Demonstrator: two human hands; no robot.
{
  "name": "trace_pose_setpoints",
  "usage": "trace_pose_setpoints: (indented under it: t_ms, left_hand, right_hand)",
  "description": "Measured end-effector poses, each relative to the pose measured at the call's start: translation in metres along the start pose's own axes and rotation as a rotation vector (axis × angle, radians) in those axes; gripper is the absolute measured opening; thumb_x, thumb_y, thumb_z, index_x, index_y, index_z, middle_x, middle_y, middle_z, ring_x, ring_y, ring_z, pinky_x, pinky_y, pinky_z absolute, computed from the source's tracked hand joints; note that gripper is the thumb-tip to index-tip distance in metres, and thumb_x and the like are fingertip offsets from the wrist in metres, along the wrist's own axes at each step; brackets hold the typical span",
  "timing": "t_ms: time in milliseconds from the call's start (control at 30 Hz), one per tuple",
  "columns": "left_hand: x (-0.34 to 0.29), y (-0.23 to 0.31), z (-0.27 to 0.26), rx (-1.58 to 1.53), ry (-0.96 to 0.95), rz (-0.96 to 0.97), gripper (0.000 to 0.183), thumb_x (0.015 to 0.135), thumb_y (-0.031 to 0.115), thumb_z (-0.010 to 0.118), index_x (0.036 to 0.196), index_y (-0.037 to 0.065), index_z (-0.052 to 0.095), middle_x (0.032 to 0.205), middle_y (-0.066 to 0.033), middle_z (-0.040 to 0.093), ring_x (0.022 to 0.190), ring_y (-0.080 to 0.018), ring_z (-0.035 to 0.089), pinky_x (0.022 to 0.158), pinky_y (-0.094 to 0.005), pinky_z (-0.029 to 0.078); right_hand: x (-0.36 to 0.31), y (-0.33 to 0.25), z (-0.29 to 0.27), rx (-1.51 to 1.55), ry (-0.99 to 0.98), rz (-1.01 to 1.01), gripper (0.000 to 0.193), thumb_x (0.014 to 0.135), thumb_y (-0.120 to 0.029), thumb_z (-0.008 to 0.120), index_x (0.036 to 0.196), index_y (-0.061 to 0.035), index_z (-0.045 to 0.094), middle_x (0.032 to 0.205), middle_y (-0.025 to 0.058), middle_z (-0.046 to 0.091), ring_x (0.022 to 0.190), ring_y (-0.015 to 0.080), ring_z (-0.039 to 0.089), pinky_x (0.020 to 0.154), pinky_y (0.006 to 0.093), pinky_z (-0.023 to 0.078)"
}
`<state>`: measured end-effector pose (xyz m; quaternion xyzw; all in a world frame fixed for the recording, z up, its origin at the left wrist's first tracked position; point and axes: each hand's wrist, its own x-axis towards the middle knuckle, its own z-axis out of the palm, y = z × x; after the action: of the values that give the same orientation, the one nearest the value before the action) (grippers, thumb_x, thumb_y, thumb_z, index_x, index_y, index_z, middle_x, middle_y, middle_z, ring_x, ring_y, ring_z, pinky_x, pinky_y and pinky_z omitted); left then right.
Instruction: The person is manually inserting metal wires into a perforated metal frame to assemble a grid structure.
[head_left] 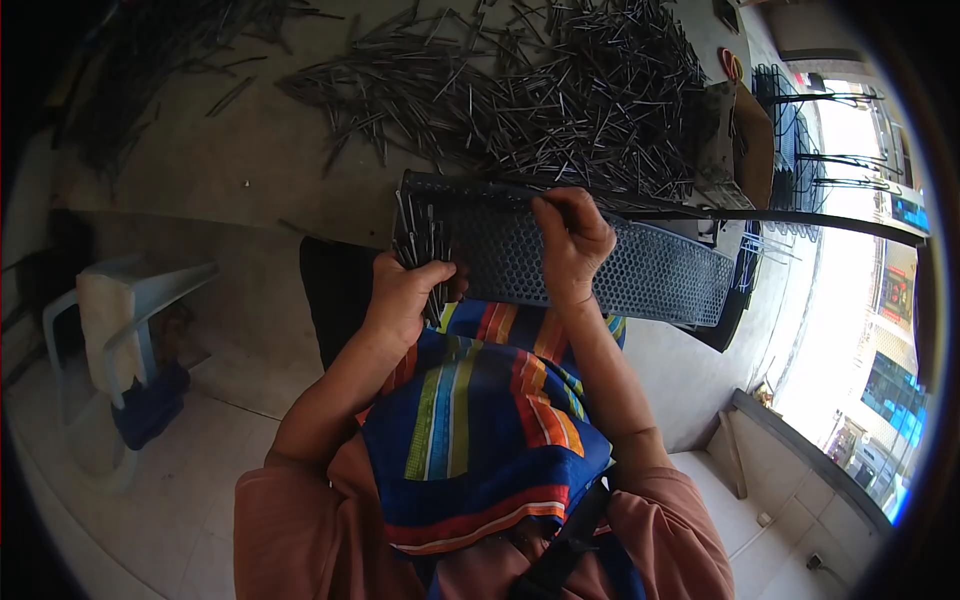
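A long dark perforated tray (660, 262) with round holes lies in front of me, at the table's near edge. My left hand (398, 298) is closed round a bunch of thin dark sticks (428, 240) at the tray's left end; they stand roughly upright. Above the middle of the tray is my right hand (578, 245), its fingers curled in a pinch near the far rim. What they hold, if anything, I cannot make out. Beyond the tray a big loose heap of similar thin dark sticks (590, 100) covers the table.
The table (250, 180) carries more scattered sticks at far left. A brown box (750, 140) and orange-handled scissors (731, 65) are at the far right, near black wire racks (790, 130). A pale plastic chair (120, 310) stands at left. Striped cloth (470, 430) covers my lap.
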<state>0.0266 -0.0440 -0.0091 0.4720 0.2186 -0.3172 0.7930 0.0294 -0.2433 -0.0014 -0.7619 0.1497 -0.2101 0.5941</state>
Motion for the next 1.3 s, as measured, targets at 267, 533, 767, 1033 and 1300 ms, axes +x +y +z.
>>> trace_pose_setpoints:
  t_ms: [267, 533, 767, 1033, 1300]
  left_hand:
    - [0.001, 0.006, 0.002, -0.025, -0.002, -0.024, 0.011, 0.079, -0.003, 0.061, 0.089, -0.003, 0.064, 0.080, -0.0154, 0.069, 0.064, -0.0217, 0.068, 0.054, -0.0302, 0.054]
    - [0.006, 0.007, 0.005, 0.009, -0.014, -0.038, 0.010, 0.078, -0.002, 0.063, 0.087, -0.003, 0.065, 0.078, -0.0147, 0.069, 0.062, -0.0216, 0.067, 0.052, -0.0303, 0.052]
    - [0.006, 0.006, 0.009, -0.052, -0.010, -0.089, 0.014, 0.077, -0.003, 0.063, 0.091, -0.004, 0.064, 0.077, -0.0145, 0.068, 0.061, -0.0228, 0.066, 0.051, -0.0305, 0.051]
    - [0.004, 0.003, 0.017, -0.028, -0.079, -0.033, 0.016, 0.076, -0.005, 0.063, 0.092, -0.002, 0.065, 0.079, -0.0125, 0.068, 0.064, -0.0211, 0.066, 0.052, -0.0298, 0.051]
    - [0.003, -0.009, 0.025, -0.016, -0.022, -0.040, 0.016, 0.076, -0.006, 0.063, 0.091, -0.002, 0.066, 0.081, -0.0107, 0.068, 0.068, -0.0197, 0.068, 0.057, -0.0307, 0.055]
  right_hand:
    - [0.000, 0.005, 0.013, -0.349, -0.138, -0.310, 0.013, 0.073, 0.005, 0.073, 0.083, -0.0012, 0.066, 0.072, 0.0043, 0.060, 0.057, 0.0092, 0.054, 0.053, 0.0222, 0.042]
    - [0.005, -0.002, 0.019, -0.353, -0.147, -0.320, 0.016, 0.072, 0.002, 0.074, 0.086, -0.0029, 0.069, 0.071, 0.0062, 0.060, 0.056, 0.0132, 0.057, 0.052, 0.0241, 0.044]
    - [0.009, -0.018, 0.011, -0.657, -0.304, -0.399, 0.025, 0.079, -0.005, 0.069, 0.103, -0.0073, 0.068, 0.076, 0.0094, 0.061, 0.060, 0.0254, 0.062, 0.053, 0.0325, 0.047]
    - [-0.001, -0.021, 0.001, -0.678, -0.265, -0.510, 0.032, 0.077, -0.008, 0.071, 0.108, -0.0052, 0.066, 0.079, 0.0092, 0.062, 0.058, 0.0230, 0.060, 0.054, 0.0319, 0.048]
    - [-0.017, -0.011, -0.006, 0.298, -0.284, 0.672, 0.009, 0.085, -0.006, 0.066, 0.092, 0.0001, 0.067, 0.065, -0.0025, 0.057, 0.053, 0.0046, 0.048, 0.047, 0.0199, 0.035]
